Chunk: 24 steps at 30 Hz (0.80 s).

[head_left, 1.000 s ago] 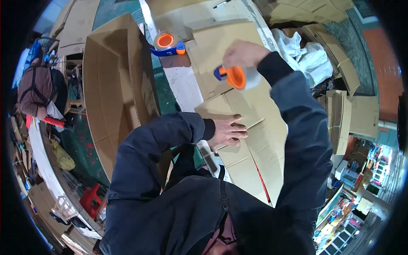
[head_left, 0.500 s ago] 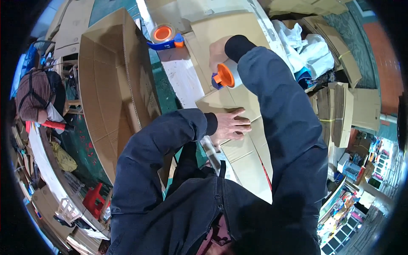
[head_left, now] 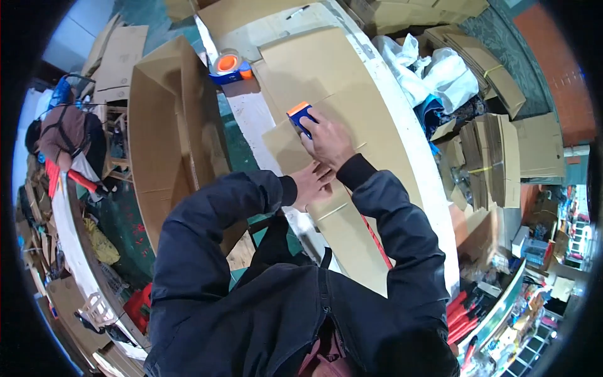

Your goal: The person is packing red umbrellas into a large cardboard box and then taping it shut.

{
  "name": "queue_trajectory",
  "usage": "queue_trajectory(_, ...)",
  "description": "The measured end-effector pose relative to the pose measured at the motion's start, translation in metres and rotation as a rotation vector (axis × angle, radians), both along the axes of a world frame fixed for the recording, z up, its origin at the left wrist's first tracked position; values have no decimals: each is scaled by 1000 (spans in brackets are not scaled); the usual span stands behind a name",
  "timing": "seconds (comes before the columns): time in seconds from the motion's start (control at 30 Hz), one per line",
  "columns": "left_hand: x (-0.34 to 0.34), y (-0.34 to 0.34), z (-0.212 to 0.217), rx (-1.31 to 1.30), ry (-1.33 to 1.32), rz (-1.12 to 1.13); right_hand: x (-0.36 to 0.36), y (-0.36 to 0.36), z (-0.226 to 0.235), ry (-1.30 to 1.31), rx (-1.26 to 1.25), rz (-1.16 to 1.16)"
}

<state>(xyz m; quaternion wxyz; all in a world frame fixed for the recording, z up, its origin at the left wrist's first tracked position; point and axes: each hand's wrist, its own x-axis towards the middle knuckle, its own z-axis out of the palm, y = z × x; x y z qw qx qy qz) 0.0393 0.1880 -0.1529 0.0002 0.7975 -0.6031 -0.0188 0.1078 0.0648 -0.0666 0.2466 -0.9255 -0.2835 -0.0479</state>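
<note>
Flat brown cardboard (head_left: 370,135) lies across the white table under both hands. My right hand (head_left: 331,141) is closed around a blue and orange tape dispenser (head_left: 300,115), held low over the cardboard; my hand hides most of its body. Just nearer to me, my left hand (head_left: 309,186) rests on the cardboard with its fingers apart and holds nothing. Its fingertips come close to my right wrist, and whether they touch is unclear. A second tape dispenser (head_left: 229,68), blue with an orange hub, stands at the table's left edge.
An open cardboard box (head_left: 160,132) stands left of the table (head_left: 418,182). A marker (head_left: 298,12) lies at the far end. On the right are white plastic bags (head_left: 440,75) and bundled cardboard (head_left: 493,160). A person (head_left: 63,135) bends over at the far left.
My right hand has come nearer to me with the tape dispenser, which has turned, and it is now beside my left hand. My left hand has shifted slightly left.
</note>
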Motion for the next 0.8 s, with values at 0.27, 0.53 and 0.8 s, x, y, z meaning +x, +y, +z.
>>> queue_trajectory(0.27, -27, -11, -6, 97, -8, 198, -12, -30, -34, -107, 93, 39)
queue_trajectory(0.53, -32, -2, 2, 91, -123, 177, -20, -23, -6, 33, 38, 14)
queue_trajectory(0.8, -35, 30, -39, -291, -162, 27, -83, -77, -4, 102, -72, 2)
